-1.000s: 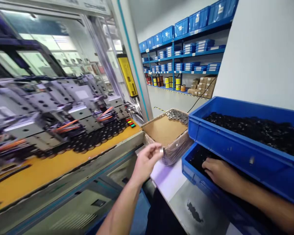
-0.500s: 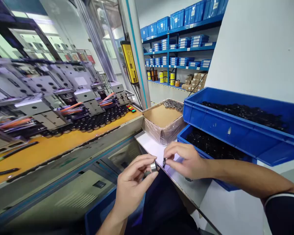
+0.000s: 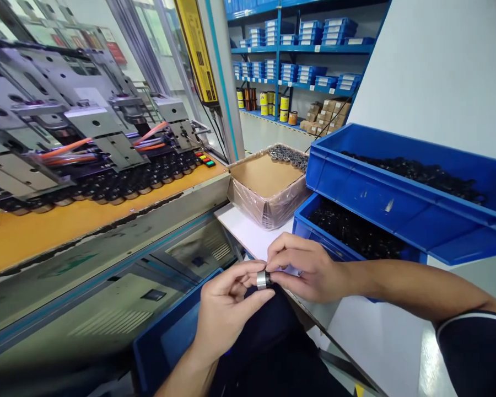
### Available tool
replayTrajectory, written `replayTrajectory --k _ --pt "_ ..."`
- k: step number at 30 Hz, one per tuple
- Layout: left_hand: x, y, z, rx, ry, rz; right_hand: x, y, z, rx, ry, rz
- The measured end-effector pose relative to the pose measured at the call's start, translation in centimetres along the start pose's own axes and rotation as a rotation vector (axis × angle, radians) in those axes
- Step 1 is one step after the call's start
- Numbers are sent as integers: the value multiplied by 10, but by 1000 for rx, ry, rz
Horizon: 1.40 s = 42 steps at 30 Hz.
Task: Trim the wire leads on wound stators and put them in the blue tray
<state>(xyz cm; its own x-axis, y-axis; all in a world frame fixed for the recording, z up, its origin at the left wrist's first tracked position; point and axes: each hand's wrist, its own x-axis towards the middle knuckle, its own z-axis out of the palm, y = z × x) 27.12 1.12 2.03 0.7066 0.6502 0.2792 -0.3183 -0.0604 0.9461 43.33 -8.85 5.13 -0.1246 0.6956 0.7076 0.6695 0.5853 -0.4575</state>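
Here, just near of the white bench [image 3: 248, 237], the left hand [image 3: 223, 311] pinches a small metal ring [image 3: 261, 279] while the right hand [image 3: 310, 270], fingertips closed, holds a tiny dark piece [image 3: 269, 277] against its right end, seemingly meeting but not visibly seated.

Near the bottom centre, the left hand [image 3: 227, 314] pinches a small metal ring [image 3: 262, 279] — the right hand [image 3: 310, 267] presses a tiny black part against it. Behind them, on the white table [image 3: 248, 234], stand two stacked blue bins [image 3: 367, 198] of black parts and a cardboard box [image 3: 268, 190].
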Motion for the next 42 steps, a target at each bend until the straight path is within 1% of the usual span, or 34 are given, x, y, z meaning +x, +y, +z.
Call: replayTrajectory --k 3,6,8,10,15,27,30,34,38,42 --pt "2 -4 -1 -38 7 -11 -1 4 -1 -38 -41 -50" --pt "2 -8 -2 -78 -6 -17 -2 7 -1 -218 -18 -145" --pt "1 -11 -2 -116 -18 -17 -4 8 -1 -289 -13 -181" --pt "0 -13 -1 -146 -30 -20 -5 8 -1 -299 -31 -189" --pt "-4 -15 4 -176 8 -13 -9 9 -2 -349 -50 -257" --pt "-8 -15 4 -187 -6 -16 -12 8 -1 -333 -73 -237" --pt "-8 -16 3 -202 -19 -13 -13 8 0 -328 -67 -233" --pt "-9 -16 1 -205 -2 -11 -14 8 1 -316 -56 -231" --pt "-10 -17 -1 -226 -24 -18 -12 9 2 -337 -35 -247" --pt "-9 -18 -2 -245 -34 -15 -11 11 3 -328 -44 -247"
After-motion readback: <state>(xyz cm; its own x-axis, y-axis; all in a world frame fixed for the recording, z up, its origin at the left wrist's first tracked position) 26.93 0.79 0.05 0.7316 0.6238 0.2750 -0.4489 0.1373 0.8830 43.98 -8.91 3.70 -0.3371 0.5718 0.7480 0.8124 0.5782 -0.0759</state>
